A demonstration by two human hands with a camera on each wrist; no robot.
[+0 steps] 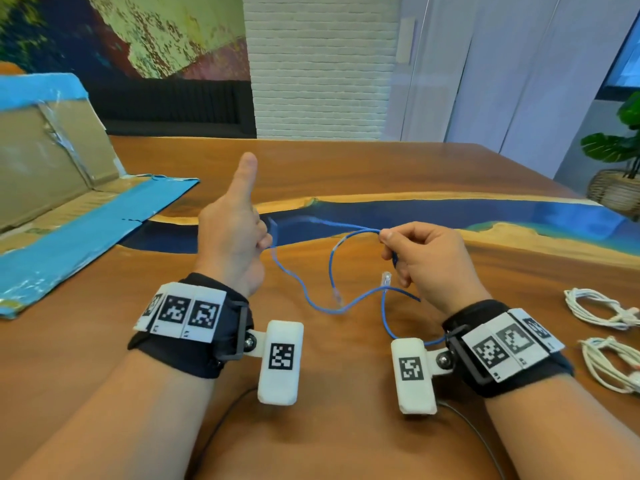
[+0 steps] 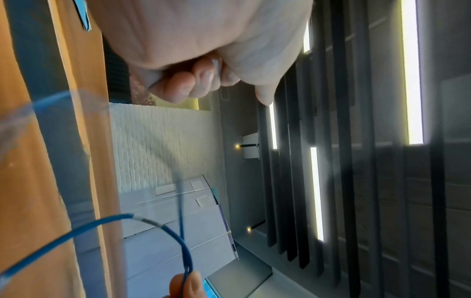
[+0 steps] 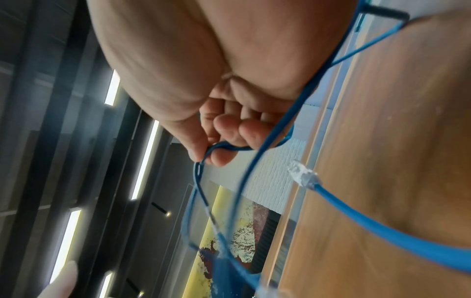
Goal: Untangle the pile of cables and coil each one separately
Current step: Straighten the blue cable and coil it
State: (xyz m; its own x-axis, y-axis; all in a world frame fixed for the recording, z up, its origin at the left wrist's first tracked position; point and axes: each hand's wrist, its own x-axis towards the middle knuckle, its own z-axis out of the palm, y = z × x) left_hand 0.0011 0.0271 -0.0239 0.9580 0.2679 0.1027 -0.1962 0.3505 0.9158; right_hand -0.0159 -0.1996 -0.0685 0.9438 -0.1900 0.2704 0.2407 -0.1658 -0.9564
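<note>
Office lounge or meeting room.
A wood table (image 1: 346,174) with a blue resin river, white brick wall (image 1: 322,64), colourful mural (image 1: 156,32), slatted panels with strip lights (image 2: 413,70), and a potted plant (image 1: 620,150).

Left hand (image 2: 203,50) curled; blue cable (image 2: 175,236) loops below.

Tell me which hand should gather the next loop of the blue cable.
Probably right. The right hand already pinches a loop of the blue cable, while the left hand grips only the far strand, thumb up.
</note>
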